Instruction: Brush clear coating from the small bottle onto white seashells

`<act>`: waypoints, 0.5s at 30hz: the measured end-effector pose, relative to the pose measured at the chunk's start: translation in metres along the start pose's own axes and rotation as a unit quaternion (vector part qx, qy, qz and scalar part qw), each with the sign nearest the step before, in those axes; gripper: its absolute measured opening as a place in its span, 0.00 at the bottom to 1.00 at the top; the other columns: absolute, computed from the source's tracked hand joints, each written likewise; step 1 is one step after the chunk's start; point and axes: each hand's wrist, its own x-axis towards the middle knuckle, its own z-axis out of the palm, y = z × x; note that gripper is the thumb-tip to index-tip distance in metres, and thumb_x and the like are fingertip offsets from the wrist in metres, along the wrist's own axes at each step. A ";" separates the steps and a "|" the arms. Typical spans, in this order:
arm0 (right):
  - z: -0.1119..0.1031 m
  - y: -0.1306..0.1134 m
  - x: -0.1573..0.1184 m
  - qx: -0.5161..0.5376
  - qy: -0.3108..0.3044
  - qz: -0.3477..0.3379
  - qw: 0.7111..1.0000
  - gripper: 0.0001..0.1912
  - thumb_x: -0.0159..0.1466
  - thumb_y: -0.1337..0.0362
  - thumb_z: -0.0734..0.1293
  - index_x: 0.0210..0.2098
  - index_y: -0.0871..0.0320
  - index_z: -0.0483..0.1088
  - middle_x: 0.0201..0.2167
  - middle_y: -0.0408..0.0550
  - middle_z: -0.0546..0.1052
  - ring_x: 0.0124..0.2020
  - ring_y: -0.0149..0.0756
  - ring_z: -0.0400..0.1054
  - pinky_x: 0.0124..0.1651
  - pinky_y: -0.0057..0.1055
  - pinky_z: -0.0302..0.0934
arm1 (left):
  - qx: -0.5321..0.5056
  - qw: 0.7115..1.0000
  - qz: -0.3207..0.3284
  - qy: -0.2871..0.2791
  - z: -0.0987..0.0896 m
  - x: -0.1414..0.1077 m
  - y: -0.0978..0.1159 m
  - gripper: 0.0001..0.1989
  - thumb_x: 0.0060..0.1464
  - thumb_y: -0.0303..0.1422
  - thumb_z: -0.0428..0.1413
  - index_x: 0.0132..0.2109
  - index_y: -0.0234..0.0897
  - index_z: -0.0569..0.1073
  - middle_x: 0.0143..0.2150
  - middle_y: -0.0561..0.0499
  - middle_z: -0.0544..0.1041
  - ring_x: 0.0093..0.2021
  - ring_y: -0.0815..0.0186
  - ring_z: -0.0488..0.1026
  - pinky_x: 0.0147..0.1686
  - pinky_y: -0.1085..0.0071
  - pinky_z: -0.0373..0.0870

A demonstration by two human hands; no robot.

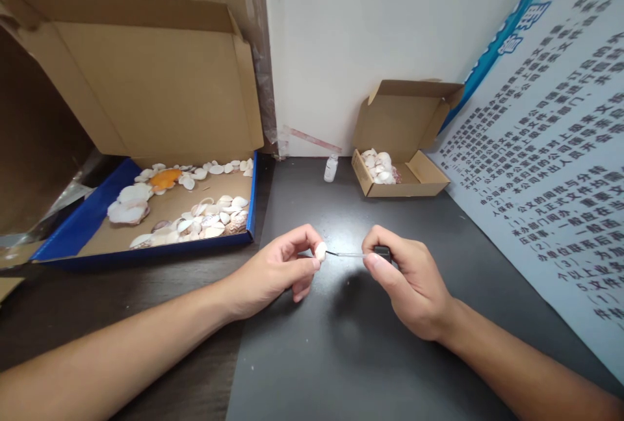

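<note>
Head view: left fingers [312, 265] pinch a small shell [320, 251]; right fingers [376, 256] grip the black-capped brush [346, 255], tip at the shell.

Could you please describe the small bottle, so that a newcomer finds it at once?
Find the white wall behind the dark table. Near its foot, between the blue box and the small brown box, stands the bottle. It is whitish, narrow and upright, whereas both its neighbours are open cardboard boxes.
</note>
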 end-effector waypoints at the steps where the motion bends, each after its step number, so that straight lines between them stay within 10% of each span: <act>1: 0.000 0.000 0.000 0.000 0.005 0.002 1.000 0.10 0.67 0.65 0.58 0.28 0.55 0.57 0.18 0.34 0.55 0.18 0.25 0.50 0.22 0.25 0.46 | 0.000 1.000 0.001 0.000 0.000 0.000 0.000 0.07 0.57 0.31 0.58 0.37 0.38 0.66 0.25 0.61 0.63 0.19 0.79 0.61 0.22 0.79 0.63; 15: -0.001 0.000 0.000 -0.002 -0.029 0.002 1.000 0.10 0.67 0.64 0.57 0.28 0.55 0.57 0.18 0.35 0.56 0.18 0.27 0.51 0.23 0.26 0.47 | 0.008 1.000 -0.003 0.001 -0.001 0.000 0.000 0.08 0.57 0.32 0.59 0.37 0.38 0.65 0.24 0.61 0.62 0.20 0.77 0.61 0.22 0.78 0.63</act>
